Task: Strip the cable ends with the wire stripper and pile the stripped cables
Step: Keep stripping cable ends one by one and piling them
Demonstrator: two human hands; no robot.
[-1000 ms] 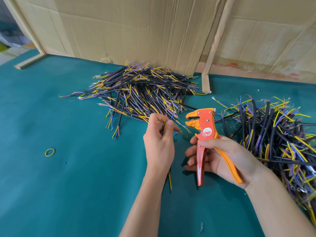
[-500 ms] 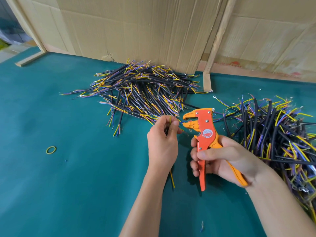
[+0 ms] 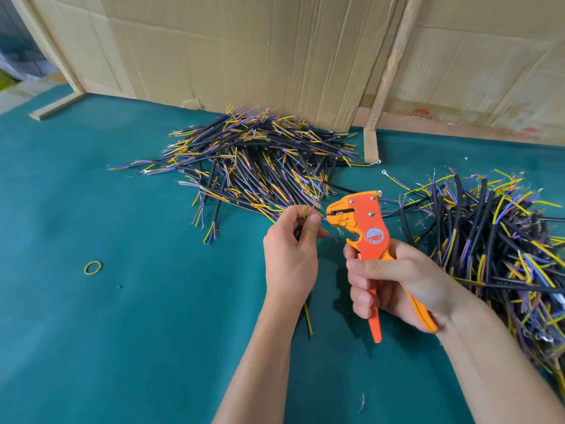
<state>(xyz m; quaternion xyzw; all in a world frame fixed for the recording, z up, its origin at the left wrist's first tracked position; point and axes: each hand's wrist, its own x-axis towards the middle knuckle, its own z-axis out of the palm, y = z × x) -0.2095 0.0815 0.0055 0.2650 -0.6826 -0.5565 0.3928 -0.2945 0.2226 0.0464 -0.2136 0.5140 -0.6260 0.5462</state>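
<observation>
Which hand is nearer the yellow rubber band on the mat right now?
Left. The left hand pinches a cable right of the rubber band. The right hand, gripping the wire stripper, is farther right.

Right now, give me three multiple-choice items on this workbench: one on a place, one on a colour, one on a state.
1. Where does the rubber band lie?
A. left of the left hand, alone on the mat
B. on top of the far cable pile
C. around the stripper's handles

2. What colour is the wire stripper?
A. blue
B. orange
C. black

3. What is the right hand doing?
A. lying flat on the mat
B. gripping the stripper's handles
C. reaching into the cable pile on the right

Answers:
1 A: the yellow ring sits by itself on the green mat.
2 B: its body and handles are orange.
3 B: fingers and thumb wrap the handles, the head pointing at the cable in the left hand.
</observation>
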